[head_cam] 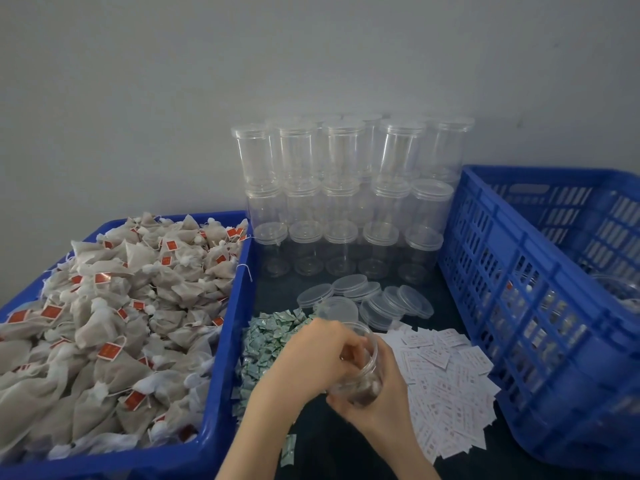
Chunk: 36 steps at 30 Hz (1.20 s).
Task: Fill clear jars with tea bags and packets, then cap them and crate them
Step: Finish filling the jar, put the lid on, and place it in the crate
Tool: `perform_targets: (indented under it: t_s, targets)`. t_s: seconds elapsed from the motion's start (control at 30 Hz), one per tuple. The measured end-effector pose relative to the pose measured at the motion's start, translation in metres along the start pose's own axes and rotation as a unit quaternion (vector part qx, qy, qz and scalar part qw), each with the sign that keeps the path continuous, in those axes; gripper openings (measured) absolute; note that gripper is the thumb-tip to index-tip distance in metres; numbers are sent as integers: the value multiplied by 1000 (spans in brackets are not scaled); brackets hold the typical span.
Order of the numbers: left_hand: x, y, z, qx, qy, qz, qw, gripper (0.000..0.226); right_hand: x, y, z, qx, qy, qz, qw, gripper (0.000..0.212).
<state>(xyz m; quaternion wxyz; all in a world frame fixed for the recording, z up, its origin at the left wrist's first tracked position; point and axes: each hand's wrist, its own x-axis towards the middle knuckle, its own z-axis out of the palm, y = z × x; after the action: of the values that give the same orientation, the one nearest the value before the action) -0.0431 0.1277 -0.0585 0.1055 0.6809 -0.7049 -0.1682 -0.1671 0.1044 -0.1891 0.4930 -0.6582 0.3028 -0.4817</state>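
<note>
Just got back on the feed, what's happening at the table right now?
A person is filling a clear plastic jar. The right hand grips it from below, tilted, while the left hand has its fingers at the open mouth. Some tea bags are already inside. Loose clear lids lie behind, and the blue bin of mesh tea bags sits to the left.

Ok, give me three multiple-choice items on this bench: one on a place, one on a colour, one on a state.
1. The green packets lie:
A. between the tea bag bin and the white slips
B. inside the slatted crate
C. on the stacked jars

2. The tea bag tags are:
A. green
B. red
C. black

3. The jar in hand is:
A. capped
B. uncapped, part filled
C. empty

A: they lie between the two.
B: red tags dot the pile.
B: the right hand grips it while the left hand reaches into its open mouth.
</note>
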Motion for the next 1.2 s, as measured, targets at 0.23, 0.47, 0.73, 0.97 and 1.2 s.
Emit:
perform_targets:
  t_s: [0.23, 0.47, 0.73, 0.97, 1.2]
  targets:
    - [17, 5, 5, 66, -47, 44, 996, 34, -1, 0, -7, 10, 12, 13, 1000, 99]
    - [24, 12, -2, 5, 26, 120, 992, 25, -1, -1, -20, 16, 37, -8, 999, 95]
    - [65, 0, 30, -33, 202, -78, 976, 22, -13, -7, -59, 18, 119, -5, 993, 93]
    - [101, 0, 105, 37, 20, -50, 998, 29, -14, -9, -91, -7, 154, -17, 988, 89]
    - [110, -5, 127, 5, 68, -58, 996, 14, -15, -4, -98, -37, 152, -20, 987, 100]
